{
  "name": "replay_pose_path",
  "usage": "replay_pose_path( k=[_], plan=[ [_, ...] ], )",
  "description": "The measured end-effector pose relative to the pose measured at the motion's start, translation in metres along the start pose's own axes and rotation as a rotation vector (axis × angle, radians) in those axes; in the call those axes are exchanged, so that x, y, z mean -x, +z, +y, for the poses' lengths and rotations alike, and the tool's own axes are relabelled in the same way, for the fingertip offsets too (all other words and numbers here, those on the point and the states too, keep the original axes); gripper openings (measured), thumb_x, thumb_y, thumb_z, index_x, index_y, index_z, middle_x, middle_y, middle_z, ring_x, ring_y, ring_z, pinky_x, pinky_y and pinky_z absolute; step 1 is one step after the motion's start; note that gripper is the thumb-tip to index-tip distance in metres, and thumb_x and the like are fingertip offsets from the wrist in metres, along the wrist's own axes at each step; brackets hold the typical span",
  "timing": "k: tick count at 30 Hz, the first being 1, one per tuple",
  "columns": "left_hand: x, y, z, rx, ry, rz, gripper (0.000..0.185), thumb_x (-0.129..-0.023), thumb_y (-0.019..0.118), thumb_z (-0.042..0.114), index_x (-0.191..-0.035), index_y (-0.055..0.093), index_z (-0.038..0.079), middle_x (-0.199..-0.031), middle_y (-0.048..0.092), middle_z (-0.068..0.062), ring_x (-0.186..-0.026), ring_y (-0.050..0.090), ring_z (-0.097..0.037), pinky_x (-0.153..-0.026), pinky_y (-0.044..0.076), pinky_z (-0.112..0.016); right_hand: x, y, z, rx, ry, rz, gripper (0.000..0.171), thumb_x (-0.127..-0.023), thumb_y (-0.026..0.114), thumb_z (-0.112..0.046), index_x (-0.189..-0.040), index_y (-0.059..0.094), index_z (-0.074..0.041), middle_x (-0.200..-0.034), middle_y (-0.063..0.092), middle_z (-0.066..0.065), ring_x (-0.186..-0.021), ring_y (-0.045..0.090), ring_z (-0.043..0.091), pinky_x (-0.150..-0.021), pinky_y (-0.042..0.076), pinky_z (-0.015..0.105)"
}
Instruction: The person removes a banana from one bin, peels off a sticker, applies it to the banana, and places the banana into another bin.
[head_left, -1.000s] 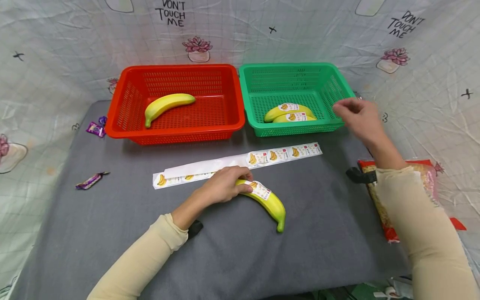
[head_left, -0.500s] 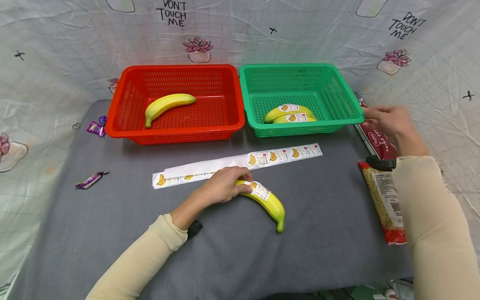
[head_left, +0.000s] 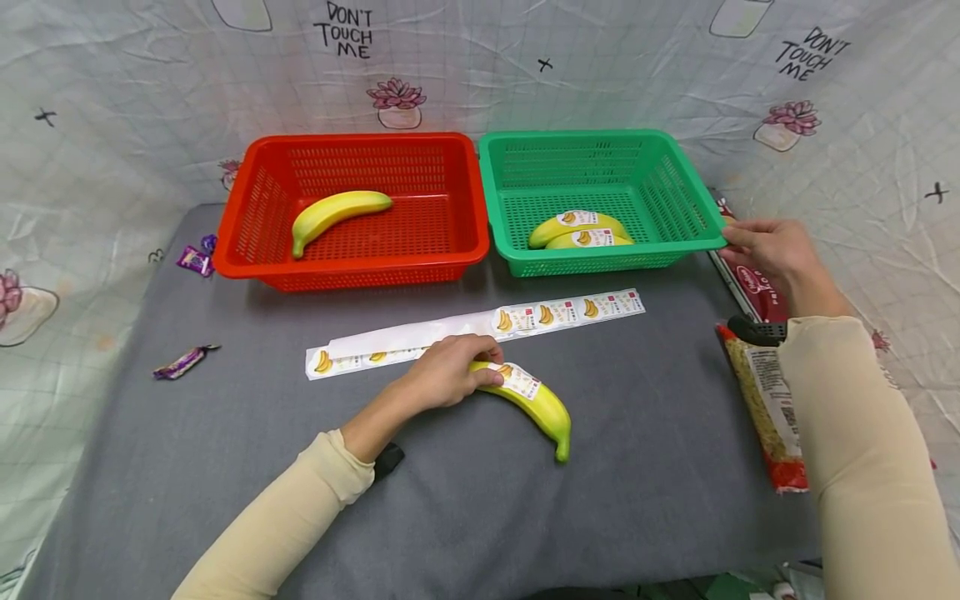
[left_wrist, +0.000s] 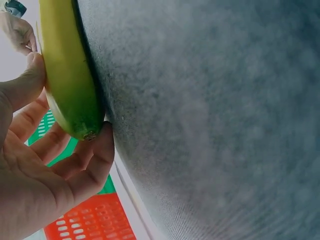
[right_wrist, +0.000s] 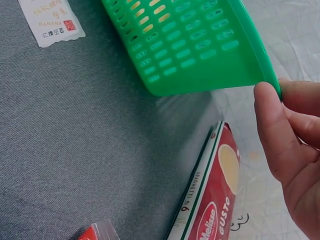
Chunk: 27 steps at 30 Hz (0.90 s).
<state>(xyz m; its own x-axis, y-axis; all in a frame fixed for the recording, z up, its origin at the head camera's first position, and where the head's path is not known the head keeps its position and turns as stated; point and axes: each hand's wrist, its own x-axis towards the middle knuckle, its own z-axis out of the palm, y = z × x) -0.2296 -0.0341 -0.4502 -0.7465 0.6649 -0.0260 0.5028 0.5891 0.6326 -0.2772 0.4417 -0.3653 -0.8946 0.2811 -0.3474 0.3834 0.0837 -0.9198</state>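
My left hand (head_left: 450, 371) holds one end of a banana (head_left: 543, 408) on the grey table, its thumb on the near side beside a printed sticker (head_left: 519, 381). In the left wrist view, fingers curl about the banana's greenish tip (left_wrist: 82, 125). My right hand (head_left: 783, 258) pinches the front right corner of the green basket (head_left: 622, 255); the right wrist view shows thumb and fingers on its rim (right_wrist: 265, 60). Inside that basket lie two stickered bananas (head_left: 579, 221). Behind my left hand stretches a strip of banana stickers (head_left: 570, 312), partly folded over.
A red basket (head_left: 352, 275) with one plain banana (head_left: 337, 212) stands left of the green one. Wrapped candies (head_left: 197, 260) lie at the left. To the right are a red spaghetti pack (head_left: 757, 287) and a bag of grain-like food (head_left: 772, 408), partly behind my right arm.
My right hand has moved right from beside the green basket's right side to its front right corner and now pinches the rim. My left hand and its banana have stayed in place.
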Motion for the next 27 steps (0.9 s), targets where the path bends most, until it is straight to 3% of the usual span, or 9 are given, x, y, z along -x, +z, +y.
replay_pose_path(
  k=[6,14,17,19,24,27],
  plan=[
    [-0.016,-0.013,0.014,0.046,-0.001,0.03,0.018,-0.09,0.079,0.029,-0.104,0.071,0.019,-0.099,0.073,0.002,-0.091,0.063,-0.016,-0.087,0.049,-0.037,0.001,-0.011,0.002,0.046,-0.017,0.027,0.021,-0.097,0.068,-0.017,-0.08,0.077,-0.026,-0.078,0.074,-0.009,-0.067,0.072,0.004,-0.066,0.059,0.019],
    [-0.054,-0.058,0.067,0.116,0.047,0.145,0.024,-0.092,0.077,0.03,-0.111,0.07,0.017,-0.106,0.072,0.0,-0.094,0.06,-0.017,-0.082,0.048,-0.035,0.004,-0.027,0.009,0.047,-0.018,0.037,0.016,-0.096,0.07,-0.021,-0.082,0.076,-0.027,-0.078,0.072,-0.009,-0.067,0.072,0.004,-0.068,0.059,0.019],
    [-0.078,-0.074,0.09,0.125,0.053,0.179,0.026,-0.094,0.075,0.033,-0.113,0.068,0.017,-0.112,0.071,-0.001,-0.096,0.059,-0.017,-0.08,0.047,-0.033,0.004,-0.029,0.01,0.106,-0.018,0.054,0.013,-0.096,0.07,-0.025,-0.084,0.074,-0.029,-0.079,0.072,-0.012,-0.068,0.072,0.002,-0.068,0.058,0.018],
    [-0.097,-0.087,0.104,0.11,0.022,0.189,0.026,-0.095,0.073,0.037,-0.114,0.067,0.019,-0.114,0.071,-0.001,-0.098,0.059,-0.017,-0.08,0.046,-0.032,0.003,-0.028,0.01,0.149,-0.008,0.067,0.004,-0.095,0.071,-0.029,-0.092,0.072,-0.026,-0.079,0.071,-0.012,-0.068,0.072,0.002,-0.068,0.058,0.018],
    [-0.154,-0.124,0.127,0.052,-0.102,0.175,0.027,-0.098,0.066,0.043,-0.116,0.062,0.023,-0.114,0.069,0.001,-0.101,0.058,-0.016,-0.082,0.045,-0.03,-0.002,-0.019,0.006,0.232,-0.016,0.06,0.041,-0.097,0.067,-0.034,-0.129,0.06,-0.008,-0.08,0.071,-0.014,-0.07,0.071,0.0,-0.071,0.058,0.018],
    [-0.184,-0.137,0.128,0.063,-0.175,0.175,0.027,-0.098,0.065,0.044,-0.113,0.06,0.022,-0.118,0.067,0.0,-0.098,0.057,-0.016,-0.081,0.045,-0.029,-0.005,-0.013,0.003,0.247,-0.04,0.04,0.049,-0.099,0.065,-0.032,-0.136,0.055,-0.001,-0.079,0.07,-0.015,-0.07,0.07,0.0,-0.07,0.058,0.017]
  ],
)
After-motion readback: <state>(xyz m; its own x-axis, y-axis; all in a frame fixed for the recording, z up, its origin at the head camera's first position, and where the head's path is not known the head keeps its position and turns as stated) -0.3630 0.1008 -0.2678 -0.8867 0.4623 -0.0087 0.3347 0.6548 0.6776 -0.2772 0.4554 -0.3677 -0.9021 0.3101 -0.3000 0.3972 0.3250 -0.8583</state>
